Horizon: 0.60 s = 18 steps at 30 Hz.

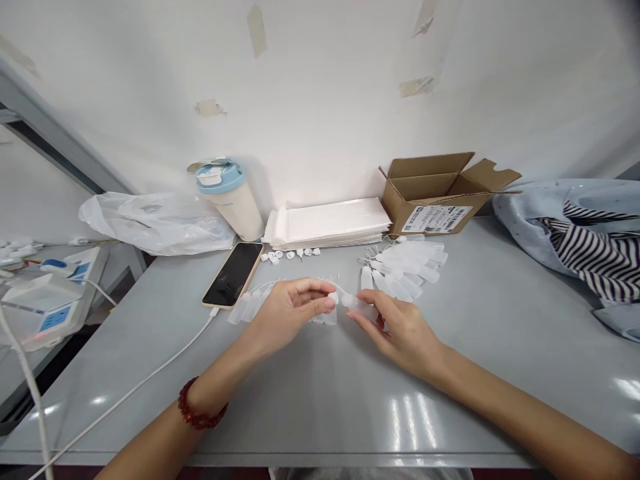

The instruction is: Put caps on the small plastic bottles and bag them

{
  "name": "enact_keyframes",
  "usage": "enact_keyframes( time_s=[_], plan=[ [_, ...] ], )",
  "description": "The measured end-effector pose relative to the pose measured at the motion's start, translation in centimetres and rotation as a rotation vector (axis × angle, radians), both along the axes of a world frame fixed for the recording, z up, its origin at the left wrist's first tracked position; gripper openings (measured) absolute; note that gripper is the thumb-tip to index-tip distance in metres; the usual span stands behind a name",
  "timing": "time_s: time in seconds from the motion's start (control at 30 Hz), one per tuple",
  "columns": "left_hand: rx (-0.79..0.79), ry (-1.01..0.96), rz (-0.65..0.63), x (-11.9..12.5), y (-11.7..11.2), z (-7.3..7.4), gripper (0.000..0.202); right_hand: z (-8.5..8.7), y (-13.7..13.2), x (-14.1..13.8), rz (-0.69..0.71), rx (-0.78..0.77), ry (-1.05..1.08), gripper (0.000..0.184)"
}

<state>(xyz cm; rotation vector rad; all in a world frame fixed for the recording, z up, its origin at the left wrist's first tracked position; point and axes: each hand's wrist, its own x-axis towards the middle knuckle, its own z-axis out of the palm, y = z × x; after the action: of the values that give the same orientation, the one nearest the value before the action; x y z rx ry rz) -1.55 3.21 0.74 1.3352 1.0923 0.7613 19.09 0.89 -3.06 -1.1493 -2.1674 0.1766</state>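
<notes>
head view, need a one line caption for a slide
Left hand pinching a small white piece, right hand holding a translucent bottle, more bottles lying on the grey table.

White wall [325, 100] spans the full back of the bench [300, 393]; surface plain, shading grey toward the upper right corner. Masking-tape scraps [257, 30] stuck to it at several points, some wrinkled or with lifted ends. Bench top: smooth grey, glossy, with a straight front edge [350, 459] running across the bottom of the view. At left, a grey metal frame [75, 133] with a dark slot slants down to the bench's rear corner; a pale panel [40, 180] shows beyond it. Light: bright streaked reflections [411, 420] front right of centre, smaller glints [99, 400] at left.
</notes>
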Motion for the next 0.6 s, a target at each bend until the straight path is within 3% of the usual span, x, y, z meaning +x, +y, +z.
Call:
enact_keyframes(
  time_s=[0.3, 0.43, 0.6],
  plan=[
    [0.107, 0.087, -0.052, 0.8, -0.51, 0.1, 0.016, 0.44, -0.14, -0.3, 0.067, 0.251, -0.118, 0.015],
    [0.057, 0.079, -0.078, 0.87, -0.59, 0.28, 0.02, 0.59, -0.19, -0.17, 0.097, 0.365, -0.138, 0.016],
    [0.134, 0.075, -0.046, 1.11, -0.98, 0.04, 0.015, 0.55, -0.06, -0.16, 0.092, 0.351, -0.064, 0.015]
  ],
)
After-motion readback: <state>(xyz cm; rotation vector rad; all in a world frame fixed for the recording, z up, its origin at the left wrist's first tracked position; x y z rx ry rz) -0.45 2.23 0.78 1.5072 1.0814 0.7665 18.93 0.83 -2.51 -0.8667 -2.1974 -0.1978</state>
